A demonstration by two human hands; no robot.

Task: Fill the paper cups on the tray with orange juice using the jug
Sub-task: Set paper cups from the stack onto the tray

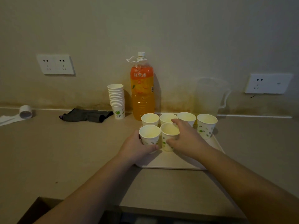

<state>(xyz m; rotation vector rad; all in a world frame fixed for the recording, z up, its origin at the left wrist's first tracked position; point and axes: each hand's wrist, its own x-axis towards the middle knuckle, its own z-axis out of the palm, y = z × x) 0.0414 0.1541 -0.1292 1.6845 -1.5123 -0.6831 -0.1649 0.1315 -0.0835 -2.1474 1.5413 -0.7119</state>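
Observation:
Several white paper cups with green prints stand on a pale tray point(216, 143) in the middle of the counter. My left hand point(137, 147) is wrapped around the front left cup point(149, 134). My right hand point(186, 138) grips the cup beside it point(169, 136) from the right side. More cups stand behind them, one at the far right point(206, 126). All the cup interiors look pale and I cannot tell whether any hold juice. A clear plastic jug point(210, 96) stands against the wall behind the tray. An orange juice bottle point(142, 88) stands to its left.
A stack of spare paper cups point(117, 101) stands left of the bottle. A dark cloth point(85, 115) lies on the counter, and a paper roll point(25, 112) sits at the far left. Wall sockets point(55, 64) are mounted on the wall. The counter's front edge is near me.

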